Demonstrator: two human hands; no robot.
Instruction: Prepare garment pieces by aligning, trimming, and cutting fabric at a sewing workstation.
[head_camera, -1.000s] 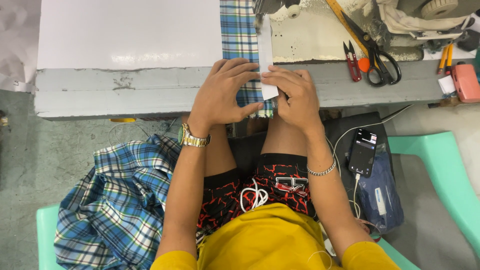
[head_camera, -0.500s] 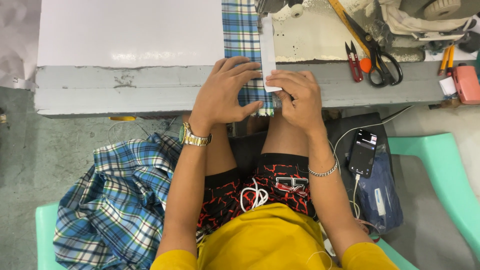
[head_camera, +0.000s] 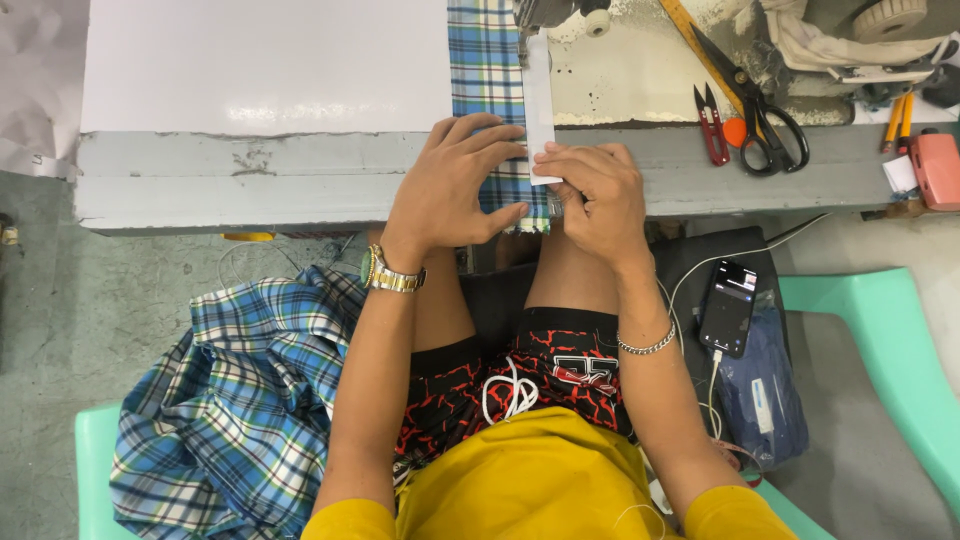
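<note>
A strip of blue plaid fabric (head_camera: 485, 70) lies on the grey sewing table (head_camera: 250, 170) and runs up toward the sewing machine head (head_camera: 560, 12). A narrow white strip (head_camera: 538, 100) lies along its right edge. My left hand (head_camera: 450, 190), with a gold watch on the wrist, presses flat on the plaid fabric at the table's front edge. My right hand (head_camera: 592, 195), with a chain bracelet on the wrist, pinches the near end of the white strip against the fabric.
A heap of plaid fabric (head_camera: 240, 400) lies on my left. Black scissors (head_camera: 760, 110), red thread snips (head_camera: 712, 125) and a yellow ruler (head_camera: 690, 40) lie on the table's right. A phone (head_camera: 728, 308) on a cable rests on a dark bag. Green plastic chair (head_camera: 890, 340) at right.
Both hands have slid a little further up the table with the plaid fabric and white strip, feeding them toward the machine.
</note>
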